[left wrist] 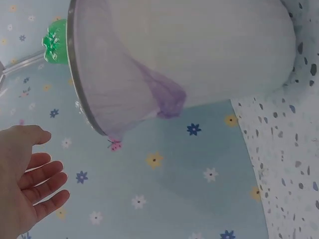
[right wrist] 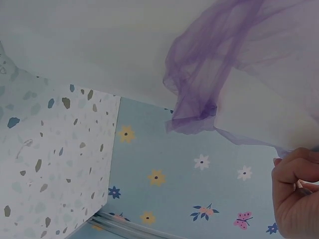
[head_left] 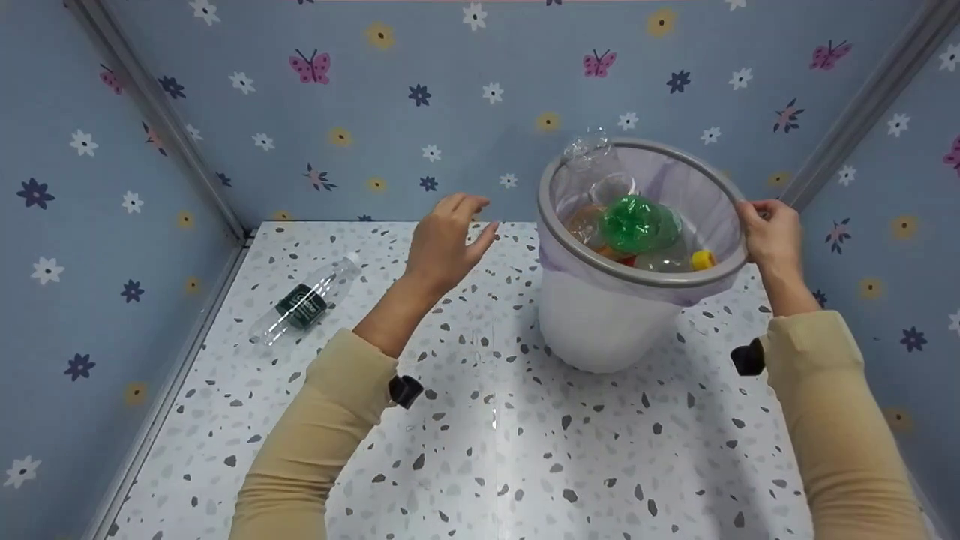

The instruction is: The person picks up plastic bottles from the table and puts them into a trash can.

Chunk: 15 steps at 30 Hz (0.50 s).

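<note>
A white trash bin [head_left: 600, 330] with a grey rim stands at the right of the head view, lined with a thin purple bag [left wrist: 172, 102] folded over its edge. Inside it lie a green plastic bottle [head_left: 637, 223], clear plastic pieces and a yellow cap [head_left: 703, 260]. My right hand [head_left: 776, 234] grips the rim at its right side, fingers curled over the bag. To the left of the bin, my left hand [head_left: 448, 244] is held in the air, fingers loosely spread and holding nothing. A clear bottle with a dark green label [head_left: 301, 306] lies on its side farther left.
The speckled white table [head_left: 480, 450] is bounded by blue flowered panels [head_left: 450, 97] at the back and both sides. Grey metal strips [head_left: 150, 97] run along the corners. A clear crumpled piece [head_left: 589, 148] sticks up over the bin's back left rim.
</note>
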Available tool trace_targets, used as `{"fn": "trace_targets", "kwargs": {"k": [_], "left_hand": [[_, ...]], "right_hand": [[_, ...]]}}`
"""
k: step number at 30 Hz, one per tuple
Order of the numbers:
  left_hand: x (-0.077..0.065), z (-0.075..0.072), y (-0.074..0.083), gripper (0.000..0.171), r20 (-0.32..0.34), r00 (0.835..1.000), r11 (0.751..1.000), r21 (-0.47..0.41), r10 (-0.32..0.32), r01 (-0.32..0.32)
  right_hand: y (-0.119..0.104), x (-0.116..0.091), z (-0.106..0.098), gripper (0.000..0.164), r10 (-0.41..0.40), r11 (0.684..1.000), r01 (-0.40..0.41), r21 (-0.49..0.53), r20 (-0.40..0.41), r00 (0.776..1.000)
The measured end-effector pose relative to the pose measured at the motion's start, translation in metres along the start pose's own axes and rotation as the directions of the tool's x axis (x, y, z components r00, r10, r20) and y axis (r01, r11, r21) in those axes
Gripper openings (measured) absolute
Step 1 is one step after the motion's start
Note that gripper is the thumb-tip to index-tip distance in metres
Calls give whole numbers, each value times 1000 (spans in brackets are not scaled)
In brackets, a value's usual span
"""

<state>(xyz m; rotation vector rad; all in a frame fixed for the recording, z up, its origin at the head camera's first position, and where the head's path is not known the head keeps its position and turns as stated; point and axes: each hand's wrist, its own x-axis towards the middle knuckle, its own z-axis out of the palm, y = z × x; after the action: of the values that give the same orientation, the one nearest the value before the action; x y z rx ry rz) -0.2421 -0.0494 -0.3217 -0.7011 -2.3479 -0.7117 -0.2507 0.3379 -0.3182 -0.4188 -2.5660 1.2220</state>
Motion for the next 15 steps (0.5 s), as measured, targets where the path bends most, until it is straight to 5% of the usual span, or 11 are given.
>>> {"fn": "trace_targets", "kwargs": {"k": [9, 15], "left_hand": [[-38, 1, -56, 27, -2, 991, 989, 66, -134, 133], [-64, -3, -93, 32, 35, 956, 953, 95, -293, 288]], "right_hand": [[1, 0, 1, 55, 7, 1000, -7, -4, 0, 1000], [1, 0, 1, 55, 6, 1000, -6, 4, 2, 1000]]}}
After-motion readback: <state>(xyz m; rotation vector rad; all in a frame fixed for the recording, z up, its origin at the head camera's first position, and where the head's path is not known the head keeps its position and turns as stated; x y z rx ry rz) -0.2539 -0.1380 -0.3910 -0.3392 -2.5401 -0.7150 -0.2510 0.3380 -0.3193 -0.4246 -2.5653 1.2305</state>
